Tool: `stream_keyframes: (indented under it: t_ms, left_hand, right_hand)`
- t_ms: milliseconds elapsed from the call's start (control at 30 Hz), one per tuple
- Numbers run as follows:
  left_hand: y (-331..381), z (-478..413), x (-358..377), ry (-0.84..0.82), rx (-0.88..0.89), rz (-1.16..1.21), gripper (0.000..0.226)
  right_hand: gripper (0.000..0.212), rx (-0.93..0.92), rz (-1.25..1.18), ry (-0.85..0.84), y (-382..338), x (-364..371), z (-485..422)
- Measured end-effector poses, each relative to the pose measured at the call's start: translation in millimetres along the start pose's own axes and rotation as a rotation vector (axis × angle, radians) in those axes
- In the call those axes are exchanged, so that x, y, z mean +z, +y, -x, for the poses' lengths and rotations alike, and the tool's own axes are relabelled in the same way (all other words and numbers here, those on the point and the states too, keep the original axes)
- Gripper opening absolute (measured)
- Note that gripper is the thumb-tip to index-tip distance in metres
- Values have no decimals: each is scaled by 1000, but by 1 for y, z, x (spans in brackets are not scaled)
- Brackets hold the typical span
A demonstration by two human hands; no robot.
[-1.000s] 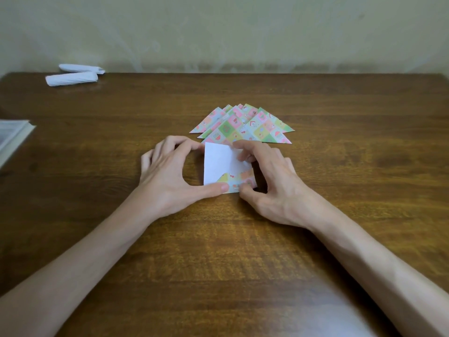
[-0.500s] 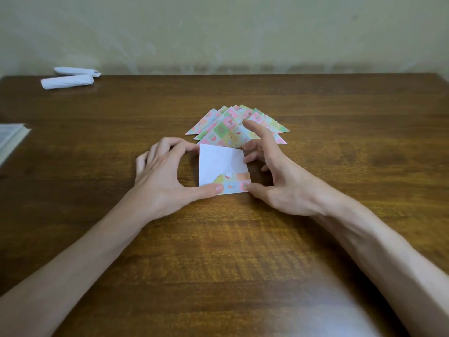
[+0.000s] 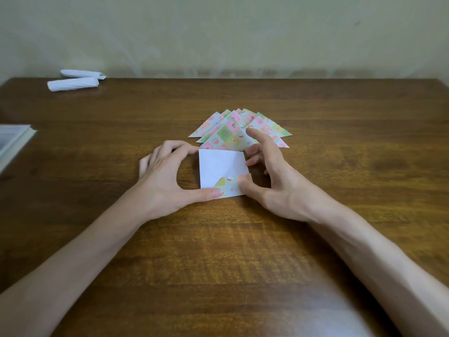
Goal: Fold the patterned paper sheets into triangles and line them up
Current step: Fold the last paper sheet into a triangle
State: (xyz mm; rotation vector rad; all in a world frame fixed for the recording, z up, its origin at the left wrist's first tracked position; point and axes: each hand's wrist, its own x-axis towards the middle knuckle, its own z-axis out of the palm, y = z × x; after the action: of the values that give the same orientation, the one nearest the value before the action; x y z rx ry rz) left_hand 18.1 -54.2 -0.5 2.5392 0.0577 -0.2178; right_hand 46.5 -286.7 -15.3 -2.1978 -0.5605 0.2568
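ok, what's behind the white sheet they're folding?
Overlapping folded triangles, fanned on the table just behind the sheet. The right hand hides part of the rightmost ones, so no exact count.

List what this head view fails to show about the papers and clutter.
Head view: the count of folded triangles; they overlap, and the right hand covers some.
Head view: the patterned face of the paper sheet; face down, only a turned-up corner shows.
Head view: the flat object at left; the frame edge cuts it off.
Head view: the white rolls; too small to identify.
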Motion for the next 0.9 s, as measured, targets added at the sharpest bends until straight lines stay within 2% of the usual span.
stream_keyframes:
  t_ms: [167, 300, 567, 767, 900]
  left_hand:
    - [0, 0, 1, 8, 5, -1, 94]
    - [2, 1, -1, -18, -2, 5, 89]
    - [1, 0, -1, -7, -4, 14, 102]
    - [-15, -2, -1, -17, 62, 21, 103]
    - [-18, -3, 0, -8, 74, 13, 104]
  right_hand:
    - [99, -19, 137, 126, -5, 15, -1]
    - [97, -21, 153, 126, -4, 15, -1]
    - [102, -37, 233, 150, -2, 20, -3]
    - [98, -42, 213, 150, -3, 20, -1]
    - [92, -40, 83, 109, -2, 13, 1]
